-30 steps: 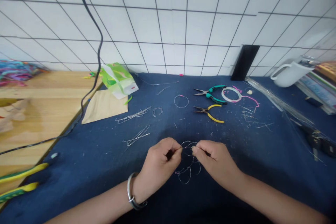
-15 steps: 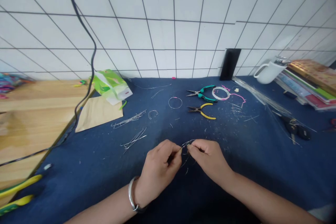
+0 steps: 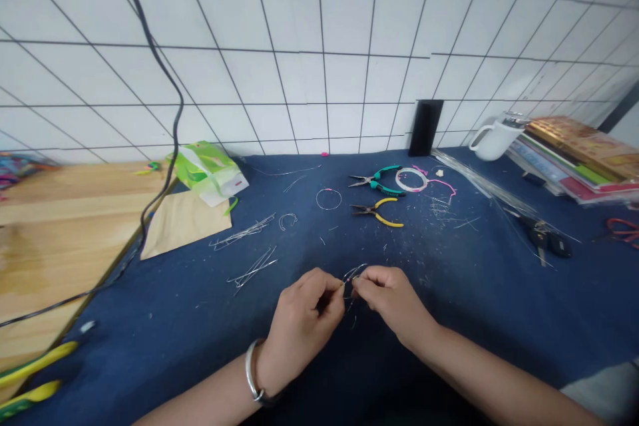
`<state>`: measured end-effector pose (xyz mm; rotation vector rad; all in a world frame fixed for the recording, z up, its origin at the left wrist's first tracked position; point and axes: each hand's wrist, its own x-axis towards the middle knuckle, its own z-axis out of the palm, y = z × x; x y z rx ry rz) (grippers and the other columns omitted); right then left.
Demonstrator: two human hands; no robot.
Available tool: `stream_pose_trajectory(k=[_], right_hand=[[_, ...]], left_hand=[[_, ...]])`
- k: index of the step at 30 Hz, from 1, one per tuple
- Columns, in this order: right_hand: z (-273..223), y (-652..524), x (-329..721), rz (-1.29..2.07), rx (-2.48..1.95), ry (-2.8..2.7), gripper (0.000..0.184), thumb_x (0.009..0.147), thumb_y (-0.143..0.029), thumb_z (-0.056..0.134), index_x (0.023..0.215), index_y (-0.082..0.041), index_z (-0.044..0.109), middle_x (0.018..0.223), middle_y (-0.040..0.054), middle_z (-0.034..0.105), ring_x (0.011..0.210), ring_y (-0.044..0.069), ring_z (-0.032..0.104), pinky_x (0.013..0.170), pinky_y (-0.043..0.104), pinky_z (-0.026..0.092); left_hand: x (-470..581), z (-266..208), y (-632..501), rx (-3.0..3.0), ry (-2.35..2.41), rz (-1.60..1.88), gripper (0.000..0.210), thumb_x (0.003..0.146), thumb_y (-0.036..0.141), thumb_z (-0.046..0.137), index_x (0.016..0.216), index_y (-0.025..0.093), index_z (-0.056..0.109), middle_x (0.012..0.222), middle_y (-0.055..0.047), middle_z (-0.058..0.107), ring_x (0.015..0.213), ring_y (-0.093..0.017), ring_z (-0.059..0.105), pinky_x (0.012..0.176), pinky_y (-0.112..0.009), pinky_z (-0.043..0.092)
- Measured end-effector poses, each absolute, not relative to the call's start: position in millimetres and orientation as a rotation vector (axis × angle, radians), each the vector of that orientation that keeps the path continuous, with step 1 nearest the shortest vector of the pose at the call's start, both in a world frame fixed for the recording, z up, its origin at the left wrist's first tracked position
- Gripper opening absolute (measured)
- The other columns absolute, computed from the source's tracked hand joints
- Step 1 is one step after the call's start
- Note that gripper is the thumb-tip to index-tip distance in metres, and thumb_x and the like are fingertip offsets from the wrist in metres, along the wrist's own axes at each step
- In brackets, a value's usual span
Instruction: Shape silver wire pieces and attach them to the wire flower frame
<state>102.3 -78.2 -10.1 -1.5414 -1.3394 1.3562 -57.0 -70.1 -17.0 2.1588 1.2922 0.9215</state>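
Observation:
Between my two hands are thin, curved silvery wires [image 3: 355, 271], close to the front of the dark blue cloth. My left hand [image 3: 309, 306], with a silver bangle at the wrist, pinches the wire between thumb and forefinger. From the other side my right hand [image 3: 387, 293] pinches it too, fingertips only a little apart from the left ones. A small pinkish spot shows on the wire between them, too small to name. Beyond the hands lie a wire ring [image 3: 329, 199], yellow-handled pliers [image 3: 377, 210] and teal-handled pliers [image 3: 378, 180].
Bent wires [image 3: 252, 271] lie left of my hands, by a beige sheet [image 3: 187, 225] and a green packet [image 3: 207, 170]. On the right are a white coil [image 3: 412, 180], keys [image 3: 542, 239], a white mug [image 3: 494, 140] and stacked books [image 3: 584, 160]. A black cable [image 3: 177, 126] hangs at left.
My right fingertips have shifted slightly left, closer to my left ones. Both hands still pinch the wire. The camera view has turned a little.

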Motion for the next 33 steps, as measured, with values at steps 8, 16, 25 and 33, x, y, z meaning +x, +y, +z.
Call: stream_pose_trajectory(k=[8,16,25,33], right_hand=[[-17,-86,105,1.465,-1.405,-1.198,0.029,0.084,-0.037,0.047,0.066,-0.016,0.054,0.049,-0.0069,0.034,0.047,0.007,0.028,0.044,0.02,0.023],[-10,-87,103,1.275,-1.499,-1.336,0.03,0.085,-0.033,0.045,0.061,-0.017,0.048,0.053,-0.0053,0.038,0.05,0.008,0.036,0.048,0.02,0.029],[-11,-90,99,0.959,-1.606,-1.523,0.032,0.086,-0.028,0.042,0.056,-0.019,0.036,0.055,-0.005,0.034,0.054,0.009,0.035,0.051,0.021,0.029],[-17,-95,98,0.656,-1.629,-1.778,0.028,0.087,-0.02,0.037,0.059,-0.019,0.029,0.059,-0.0033,0.039,0.056,0.01,0.04,0.056,0.023,0.031]], left_hand=[[-57,-10,-66,1.847,1.369,0.802,0.014,0.078,0.018,0.05,0.065,0.016,0.056,0.06,0.001,0.057,0.055,-0.01,0.052,0.052,-0.02,0.04],[-54,-11,-70,1.827,1.335,0.826,0.013,0.076,0.017,0.051,0.064,0.015,0.056,0.059,0.001,0.058,0.054,-0.01,0.052,0.051,-0.02,0.041],[-52,-11,-76,1.789,1.293,0.808,0.014,0.076,0.018,0.051,0.064,0.015,0.056,0.058,0.0,0.057,0.054,-0.01,0.052,0.051,-0.02,0.042],[-51,-9,-78,1.709,1.266,0.781,0.015,0.076,0.021,0.051,0.064,0.015,0.056,0.059,0.0,0.056,0.056,-0.011,0.051,0.051,-0.02,0.043]])
